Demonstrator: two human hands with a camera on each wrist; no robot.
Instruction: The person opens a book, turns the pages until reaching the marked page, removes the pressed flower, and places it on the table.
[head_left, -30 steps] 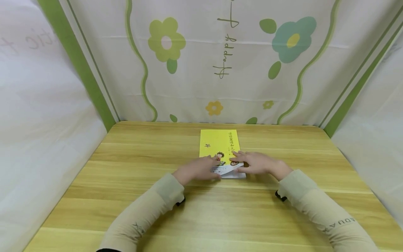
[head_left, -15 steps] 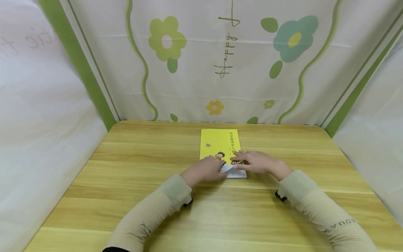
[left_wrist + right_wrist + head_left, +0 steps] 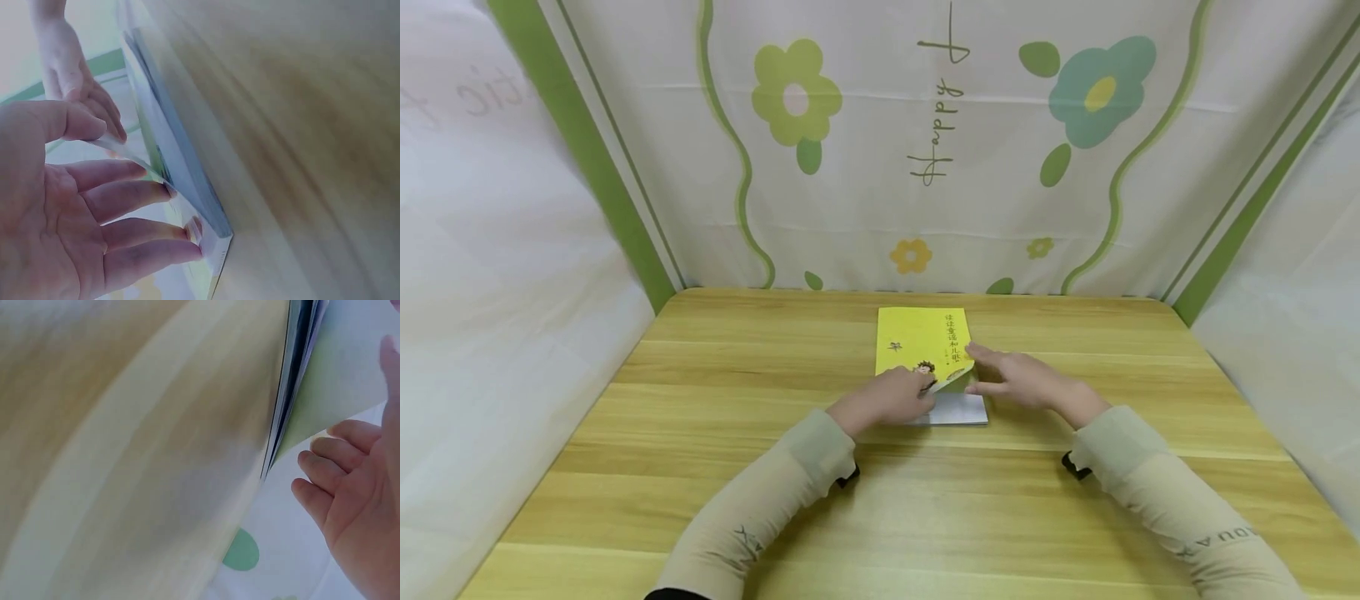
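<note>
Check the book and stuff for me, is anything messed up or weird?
Two small things. The yellow book cover bends up at its near edge, baring white paper, but the left hand pinches it, so that's probably on purpose. And "Happy" on the backdrop runs sideways. I see nothing spilled or torn.

Flowered curtain (image 3: 880, 150) behind wooden table (image 3: 955, 500).

Bright head view, table (image 3: 955, 517) faintly glossy (wrist views hazy).
</note>
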